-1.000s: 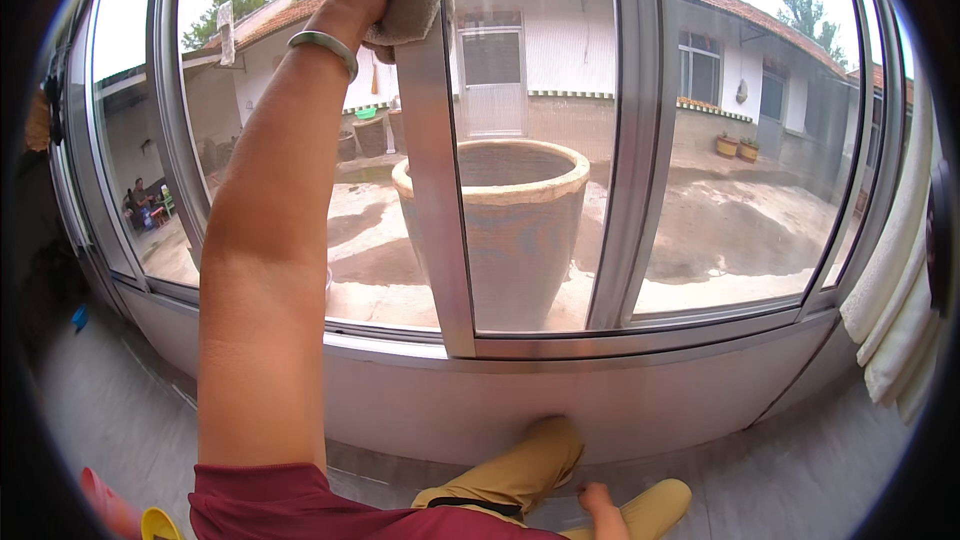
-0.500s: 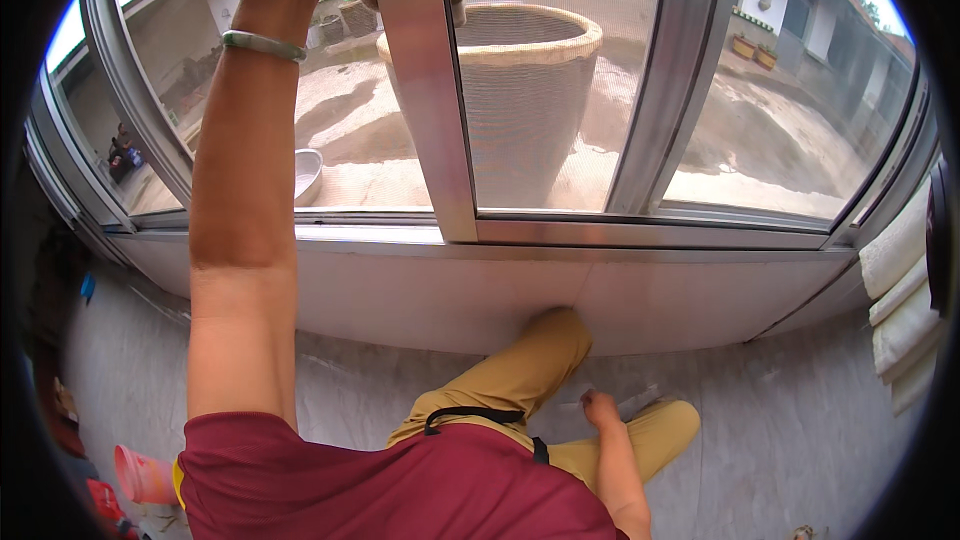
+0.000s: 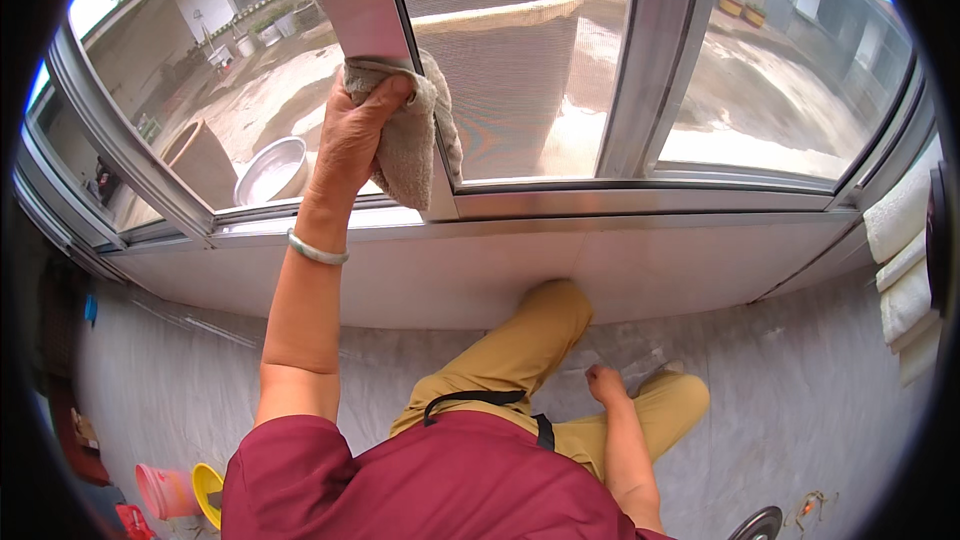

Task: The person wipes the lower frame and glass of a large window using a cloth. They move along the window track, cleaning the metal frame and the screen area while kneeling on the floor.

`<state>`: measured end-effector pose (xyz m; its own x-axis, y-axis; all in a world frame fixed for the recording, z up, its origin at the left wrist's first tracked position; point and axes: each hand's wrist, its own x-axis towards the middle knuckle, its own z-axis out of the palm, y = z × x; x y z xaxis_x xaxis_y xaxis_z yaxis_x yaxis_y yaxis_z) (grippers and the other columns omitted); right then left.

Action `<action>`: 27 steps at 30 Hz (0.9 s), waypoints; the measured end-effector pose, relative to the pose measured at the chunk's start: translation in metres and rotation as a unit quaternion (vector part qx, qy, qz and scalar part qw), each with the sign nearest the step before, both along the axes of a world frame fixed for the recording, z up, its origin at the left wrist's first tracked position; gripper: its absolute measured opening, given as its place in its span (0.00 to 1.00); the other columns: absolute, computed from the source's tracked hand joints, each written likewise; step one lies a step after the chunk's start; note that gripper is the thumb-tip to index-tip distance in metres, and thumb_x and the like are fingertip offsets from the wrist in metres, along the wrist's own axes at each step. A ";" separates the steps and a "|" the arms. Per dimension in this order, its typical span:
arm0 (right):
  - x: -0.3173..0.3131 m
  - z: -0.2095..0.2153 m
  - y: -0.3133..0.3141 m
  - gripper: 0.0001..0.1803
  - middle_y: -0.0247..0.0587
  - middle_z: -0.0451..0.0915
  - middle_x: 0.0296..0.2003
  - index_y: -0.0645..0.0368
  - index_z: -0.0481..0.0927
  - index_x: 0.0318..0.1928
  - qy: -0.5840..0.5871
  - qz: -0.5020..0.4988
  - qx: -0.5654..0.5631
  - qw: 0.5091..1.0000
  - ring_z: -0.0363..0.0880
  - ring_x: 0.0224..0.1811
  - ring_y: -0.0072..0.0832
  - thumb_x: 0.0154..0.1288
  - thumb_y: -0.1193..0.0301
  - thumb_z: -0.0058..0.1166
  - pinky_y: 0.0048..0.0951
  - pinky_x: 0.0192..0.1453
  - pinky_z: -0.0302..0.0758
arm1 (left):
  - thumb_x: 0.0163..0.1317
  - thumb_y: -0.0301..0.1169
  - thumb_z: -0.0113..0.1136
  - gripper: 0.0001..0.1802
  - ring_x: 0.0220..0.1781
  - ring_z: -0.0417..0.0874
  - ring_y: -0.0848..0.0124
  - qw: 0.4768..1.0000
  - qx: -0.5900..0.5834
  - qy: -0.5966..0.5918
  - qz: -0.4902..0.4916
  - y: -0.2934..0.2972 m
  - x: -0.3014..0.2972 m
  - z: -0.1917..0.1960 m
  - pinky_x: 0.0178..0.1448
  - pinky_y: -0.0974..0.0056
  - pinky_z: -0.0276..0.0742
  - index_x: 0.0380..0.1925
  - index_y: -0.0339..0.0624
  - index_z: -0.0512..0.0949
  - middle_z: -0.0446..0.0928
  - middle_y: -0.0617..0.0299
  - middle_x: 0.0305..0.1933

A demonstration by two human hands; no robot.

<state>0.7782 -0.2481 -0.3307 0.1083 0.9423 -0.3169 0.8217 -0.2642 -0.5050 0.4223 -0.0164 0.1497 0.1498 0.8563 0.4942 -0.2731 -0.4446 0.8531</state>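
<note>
My left hand (image 3: 352,140) is closed around a beige-grey cloth (image 3: 408,155), thumb on its near face. The cloth is wrapped about the lower part of an upright metal window frame (image 3: 362,2) and touches it on both sides. A pale bangle (image 3: 317,248) circles the left wrist. Beside my bent knee, my right hand (image 3: 605,383) is held low with its fingers curled in and nothing visible in them.
Sliding window tracks (image 3: 640,202) run above a pale wall panel (image 3: 460,285). Outside stand a large tub (image 3: 500,70) and a metal basin (image 3: 272,172). A pink bucket (image 3: 166,490) and yellow basin (image 3: 208,493) are on the floor at left; folded white cloth (image 3: 905,270) hangs at right.
My left hand has slid down the upright frame with the cloth, from the top of the view to near the bottom rail. The right hand stays almost where it was.
</note>
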 end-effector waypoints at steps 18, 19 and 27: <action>-0.011 0.015 -0.004 0.11 0.54 0.81 0.38 0.56 0.80 0.41 0.020 -0.020 -0.043 0.999 0.79 0.43 0.53 0.60 0.69 0.49 0.49 0.46 0.75 | 0.73 0.44 0.47 0.24 0.57 0.74 0.68 0.949 -0.111 -0.186 0.230 -0.045 -0.002 -0.138 0.62 0.62 0.71 0.57 0.36 0.67 0.73 0.57 0.56; -0.012 0.015 -0.004 0.11 0.54 0.81 0.39 0.56 0.80 0.41 0.025 -0.018 -0.047 0.998 0.79 0.43 0.53 0.60 0.69 0.49 0.49 0.46 0.75 | 0.74 0.44 0.46 0.24 0.58 0.74 0.66 0.948 -0.100 -0.195 0.232 -0.057 0.005 -0.129 0.63 0.61 0.70 0.58 0.35 0.66 0.72 0.56 0.58; -0.013 0.028 0.012 0.12 0.52 0.82 0.40 0.55 0.79 0.43 0.010 0.027 -0.077 0.997 0.80 0.45 0.50 0.61 0.69 0.47 0.49 0.46 0.76 | 0.76 0.42 0.38 0.26 0.62 0.70 0.60 0.764 0.246 0.262 0.536 -0.073 0.123 -0.165 0.67 0.60 0.63 0.64 0.32 0.60 0.69 0.50 0.61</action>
